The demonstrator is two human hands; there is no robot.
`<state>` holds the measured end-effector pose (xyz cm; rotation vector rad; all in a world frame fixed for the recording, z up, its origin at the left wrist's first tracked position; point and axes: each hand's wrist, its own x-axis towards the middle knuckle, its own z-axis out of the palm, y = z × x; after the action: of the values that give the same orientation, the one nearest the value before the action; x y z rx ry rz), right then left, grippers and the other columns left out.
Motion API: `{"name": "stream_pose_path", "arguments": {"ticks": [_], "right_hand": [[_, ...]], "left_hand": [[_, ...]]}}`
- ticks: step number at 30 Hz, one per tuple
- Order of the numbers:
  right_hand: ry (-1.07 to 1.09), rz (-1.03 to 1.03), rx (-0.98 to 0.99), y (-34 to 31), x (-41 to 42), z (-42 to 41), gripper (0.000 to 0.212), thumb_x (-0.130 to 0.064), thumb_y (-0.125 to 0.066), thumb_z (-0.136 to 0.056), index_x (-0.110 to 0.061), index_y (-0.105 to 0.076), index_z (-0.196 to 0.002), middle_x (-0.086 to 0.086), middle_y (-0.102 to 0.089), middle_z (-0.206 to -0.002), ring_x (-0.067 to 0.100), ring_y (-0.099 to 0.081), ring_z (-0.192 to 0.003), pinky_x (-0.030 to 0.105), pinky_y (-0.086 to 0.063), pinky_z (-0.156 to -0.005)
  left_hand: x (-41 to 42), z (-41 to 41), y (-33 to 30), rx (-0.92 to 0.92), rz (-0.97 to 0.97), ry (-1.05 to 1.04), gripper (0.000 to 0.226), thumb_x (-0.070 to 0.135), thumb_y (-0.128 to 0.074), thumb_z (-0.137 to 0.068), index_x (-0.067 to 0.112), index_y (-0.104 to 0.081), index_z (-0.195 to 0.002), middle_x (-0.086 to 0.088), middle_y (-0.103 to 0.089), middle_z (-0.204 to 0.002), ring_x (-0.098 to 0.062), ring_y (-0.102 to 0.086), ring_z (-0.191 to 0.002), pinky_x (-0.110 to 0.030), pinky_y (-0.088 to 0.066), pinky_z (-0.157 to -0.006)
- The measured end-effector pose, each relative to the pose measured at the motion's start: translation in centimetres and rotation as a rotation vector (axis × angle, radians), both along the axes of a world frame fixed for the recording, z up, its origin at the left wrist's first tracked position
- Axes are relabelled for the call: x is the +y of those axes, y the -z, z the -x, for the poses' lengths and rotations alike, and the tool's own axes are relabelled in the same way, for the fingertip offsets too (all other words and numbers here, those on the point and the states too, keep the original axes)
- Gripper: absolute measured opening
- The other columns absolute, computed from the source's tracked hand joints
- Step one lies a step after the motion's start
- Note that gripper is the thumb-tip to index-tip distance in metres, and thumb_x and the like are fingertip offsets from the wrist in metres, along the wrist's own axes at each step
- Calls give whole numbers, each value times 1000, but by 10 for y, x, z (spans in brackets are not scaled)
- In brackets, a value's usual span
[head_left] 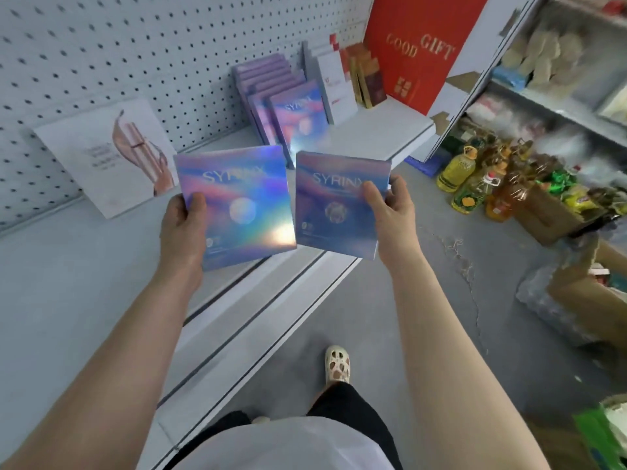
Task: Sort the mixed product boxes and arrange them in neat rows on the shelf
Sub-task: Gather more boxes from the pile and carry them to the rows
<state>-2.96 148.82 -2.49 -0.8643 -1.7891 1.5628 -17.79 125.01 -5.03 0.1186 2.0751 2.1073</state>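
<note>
**A:** So how are these boxes expected to handle? Two are held up over the front edge of the shelf (84, 266), one per hand.

**B:** Light and stiff, judging by how thin they look, flat card cases really. That holographic finish is probably slick though, so a pinch near a lower corner with the thumb on the face seems the way to go.

**A:** That's pretty much what's seen. The left box (237, 205) is gripped at its lower left edge by the left hand (185, 225), thumb laid on the front, fingers hidden behind.

**B:** And the right one?

**A:** The right box (339, 205) is pinched at its right edge by the right hand (390, 215), thumb across the front, fingers curled round the back. The matching row of boxes (274, 96) is stood further back on the shelf, well apart from both.
</note>
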Motion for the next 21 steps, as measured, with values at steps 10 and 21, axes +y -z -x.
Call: {"name": "stream_pose_path", "arguments": {"ticks": [10,21], "right_hand": [[-518,39,46,6,139,154,31,-11,-63,-96,-15,-46,-122,16,-69,-106,22,-70,-88,30,-56,-71],[-855,-505,-74,17,217,269,47,-9,-73,-81,-23,-57,-123,-17,-58,-101,-4,-53,-81,17,-44,-74]], "left_hand": [[86,31,13,-46,-27,-370,38,45,-54,-87,22,-62,-115,-3,-65,-120,-25,-62,-112,-48,-47,-102],[136,21,21,-69,11,-611,22,44,-52,-87,23,-56,-85,-3,-61,-92,-18,-54,-85,-45,-49,-82]]}}
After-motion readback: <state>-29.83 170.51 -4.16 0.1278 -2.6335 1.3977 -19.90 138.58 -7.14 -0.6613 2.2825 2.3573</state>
